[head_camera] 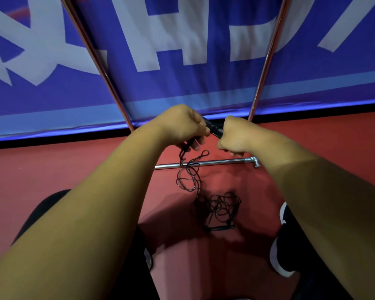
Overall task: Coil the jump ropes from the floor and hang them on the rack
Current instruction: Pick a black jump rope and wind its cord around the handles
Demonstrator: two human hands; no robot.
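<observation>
A thin black jump rope (189,180) hangs from my hands and trails down in loose loops. Its black handle (214,128) sits between my two fists. My left hand (182,126) is closed around the handle end and the cord below it. My right hand (234,135) grips the other end of the handle. A tangled black heap of rope (220,210) with another handle lies on the red floor between my feet. The rack shows as two slanted metal poles (266,59) and a base bar (214,163) lying on the floor under my hands.
A blue banner (182,40) with large white letters stands behind the rack poles. The red floor (74,165) spreads left and right. My dark trouser leg (41,211) is at the left and my black-and-white shoe (284,252) at the right.
</observation>
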